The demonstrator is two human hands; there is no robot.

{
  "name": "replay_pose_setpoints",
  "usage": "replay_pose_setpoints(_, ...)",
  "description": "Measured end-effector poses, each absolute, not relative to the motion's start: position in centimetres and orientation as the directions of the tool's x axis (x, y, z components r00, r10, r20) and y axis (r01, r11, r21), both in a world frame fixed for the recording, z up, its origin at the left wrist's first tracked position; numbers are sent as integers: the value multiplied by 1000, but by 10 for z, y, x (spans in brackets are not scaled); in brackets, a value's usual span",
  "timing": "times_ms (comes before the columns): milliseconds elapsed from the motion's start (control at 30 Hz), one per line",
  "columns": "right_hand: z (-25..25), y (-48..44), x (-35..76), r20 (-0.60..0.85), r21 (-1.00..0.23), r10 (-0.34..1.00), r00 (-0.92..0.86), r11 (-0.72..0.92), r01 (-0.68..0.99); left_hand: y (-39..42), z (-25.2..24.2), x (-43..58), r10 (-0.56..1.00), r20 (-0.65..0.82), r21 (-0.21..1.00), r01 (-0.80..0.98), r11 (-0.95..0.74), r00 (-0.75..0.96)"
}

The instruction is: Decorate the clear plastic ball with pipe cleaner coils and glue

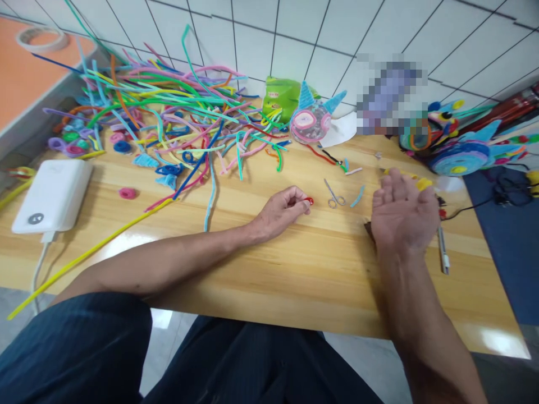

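My left hand (281, 210) rests on the wooden table (269, 264), its fingers pinched on a small red coiled piece (309, 200). My right hand (403, 212) lies further right with its fingers together over something yellow (423, 183) that shows past the fingertips; whether it grips this is hidden. Small scissors (334, 194) lie between the two hands. A short light-blue pipe cleaner scrap (357, 196) lies beside the scissors.
A big heap of coloured pipe cleaners (168, 118) covers the far left. A white power bank (53, 194) lies at the left edge. A pink and blue craft face (310, 120), a green bag (283, 96), blue craft figures (467, 148), a pen (443, 252).
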State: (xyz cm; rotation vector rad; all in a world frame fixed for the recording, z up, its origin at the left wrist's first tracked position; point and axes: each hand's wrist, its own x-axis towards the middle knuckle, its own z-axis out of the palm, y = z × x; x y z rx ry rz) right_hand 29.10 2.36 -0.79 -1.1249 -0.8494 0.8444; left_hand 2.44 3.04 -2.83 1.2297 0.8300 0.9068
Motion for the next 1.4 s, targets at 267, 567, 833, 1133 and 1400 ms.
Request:
replay_pose_setpoints(267,-26,2,237,132,-967,982,134,98,235,27,-30,24,889,20,994,-107,32,458)
replay_pose_setpoints(567,-27,-7,226,106,-928,992,-63,122,351,27,-31,24,851,86,986,-165,1,519)
replay_pose_setpoints(833,-28,-8,224,97,-944,992,-81,118,307,27,-38,25,859,107,988,-149,-36,501)
replay_pose_setpoints(1133,-13,-6,222,23,-965,998,-56,36,259,27,-32,24,816,91,981,-190,24,571)
replay_pose_setpoints(1400,-21,-7,227,84,-960,996,7,79,267,28,-32,25,831,70,982,-185,40,552)
